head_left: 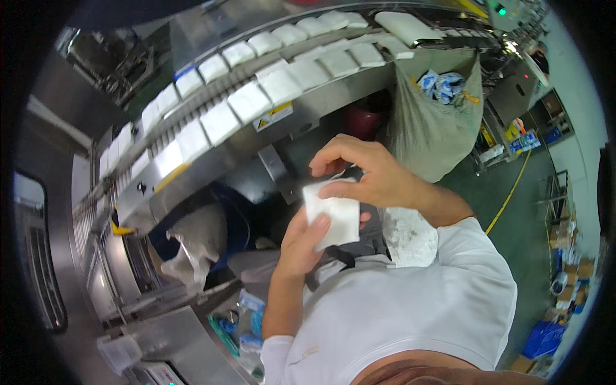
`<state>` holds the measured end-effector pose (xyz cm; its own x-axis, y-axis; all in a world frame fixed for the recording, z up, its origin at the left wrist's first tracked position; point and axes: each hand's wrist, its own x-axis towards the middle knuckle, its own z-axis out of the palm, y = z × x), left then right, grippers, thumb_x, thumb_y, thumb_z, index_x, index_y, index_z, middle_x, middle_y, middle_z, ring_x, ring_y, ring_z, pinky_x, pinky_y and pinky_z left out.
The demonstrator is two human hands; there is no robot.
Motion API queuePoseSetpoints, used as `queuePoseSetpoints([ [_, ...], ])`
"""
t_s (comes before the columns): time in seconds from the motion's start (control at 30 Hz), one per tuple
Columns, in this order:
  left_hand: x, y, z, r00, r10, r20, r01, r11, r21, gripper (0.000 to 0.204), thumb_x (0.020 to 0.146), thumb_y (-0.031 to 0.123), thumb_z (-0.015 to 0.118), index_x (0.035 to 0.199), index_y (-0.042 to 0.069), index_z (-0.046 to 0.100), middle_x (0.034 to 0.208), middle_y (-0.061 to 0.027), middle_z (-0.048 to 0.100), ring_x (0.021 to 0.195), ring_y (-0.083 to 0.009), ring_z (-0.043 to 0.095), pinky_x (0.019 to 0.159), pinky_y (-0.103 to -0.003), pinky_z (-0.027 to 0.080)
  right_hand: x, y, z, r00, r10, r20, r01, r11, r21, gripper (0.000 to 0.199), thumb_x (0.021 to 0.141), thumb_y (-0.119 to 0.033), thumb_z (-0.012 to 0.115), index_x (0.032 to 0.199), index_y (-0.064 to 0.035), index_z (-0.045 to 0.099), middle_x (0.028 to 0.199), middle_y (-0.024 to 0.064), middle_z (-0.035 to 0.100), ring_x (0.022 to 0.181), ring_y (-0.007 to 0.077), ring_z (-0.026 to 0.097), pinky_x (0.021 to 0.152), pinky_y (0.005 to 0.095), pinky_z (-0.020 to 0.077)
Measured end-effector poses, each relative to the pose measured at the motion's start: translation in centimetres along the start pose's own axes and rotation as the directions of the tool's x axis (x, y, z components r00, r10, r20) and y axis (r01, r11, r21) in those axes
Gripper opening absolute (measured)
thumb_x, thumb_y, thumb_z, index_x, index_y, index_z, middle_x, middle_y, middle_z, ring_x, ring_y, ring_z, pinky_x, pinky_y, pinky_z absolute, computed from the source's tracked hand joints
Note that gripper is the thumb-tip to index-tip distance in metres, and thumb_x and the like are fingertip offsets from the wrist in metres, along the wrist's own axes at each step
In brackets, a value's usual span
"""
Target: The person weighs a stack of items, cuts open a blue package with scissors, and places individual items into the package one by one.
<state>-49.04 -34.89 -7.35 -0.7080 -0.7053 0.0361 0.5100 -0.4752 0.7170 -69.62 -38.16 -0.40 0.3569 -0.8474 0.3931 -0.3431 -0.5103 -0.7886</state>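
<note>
My left hand (300,239) grips a white folded pad (341,221) in front of my body. Its thumb lies on the front face, and a fingertip shows at the far edge. At the pad's top, my right hand (375,172) has its thumb pressed on the upper part, with the other fingers curled above. A small thin edge sticks up between those fingers; I cannot make out what it is. Similar white pads (220,122) lie in two rows along a curved conveyor (192,157) beyond my hands.
An open pale sack (433,131) with blue-and-white wrappers hangs right of the conveyor. A whitish plastic bag (197,244) sits under it at left. Nearer left stands a metal cabinet (186,343). Boxes (564,237) line the right wall, beyond a yellow floor line (510,192).
</note>
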Motion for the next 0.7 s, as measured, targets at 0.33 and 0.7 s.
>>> queuePoseSetpoints([
  [0.33, 2.5, 0.3, 0.3, 0.829, 0.532, 0.175, -0.107, -0.157, 0.982, 0.074, 0.086, -0.005, 0.067, 0.155, -0.003, 0.037, 0.148, -0.0313, 0.043, 0.131, -0.0506, 0.051, 0.111, -0.050, 0.044, -4.0, 2.2, 2.9, 0.942, 0.319, 0.107, -0.309, 0.692, 0.652, 0.035, 0.110, -0.029, 0.056, 0.131, -0.0007, 0.057, 0.112, 0.0022, 0.063, 0.104, 0.0100, 0.060, 0.087, 0.0285, 0.0520],
  [0.7, -1.6, 1.4, -1.7, 0.854, 0.437, -0.282, -0.258, 0.826, 0.501, 0.115, 0.067, 0.025, 0.100, 0.157, 0.002, 0.032, 0.153, -0.0182, 0.043, 0.140, -0.0318, 0.049, 0.117, -0.047, 0.041, -2.6, 2.0, 1.6, 0.883, 0.444, 0.154, -0.411, 0.572, 0.710, 0.042, 0.113, -0.035, 0.048, 0.135, -0.0007, 0.059, 0.112, 0.0017, 0.069, 0.102, 0.0076, 0.066, 0.087, 0.0256, 0.0542],
])
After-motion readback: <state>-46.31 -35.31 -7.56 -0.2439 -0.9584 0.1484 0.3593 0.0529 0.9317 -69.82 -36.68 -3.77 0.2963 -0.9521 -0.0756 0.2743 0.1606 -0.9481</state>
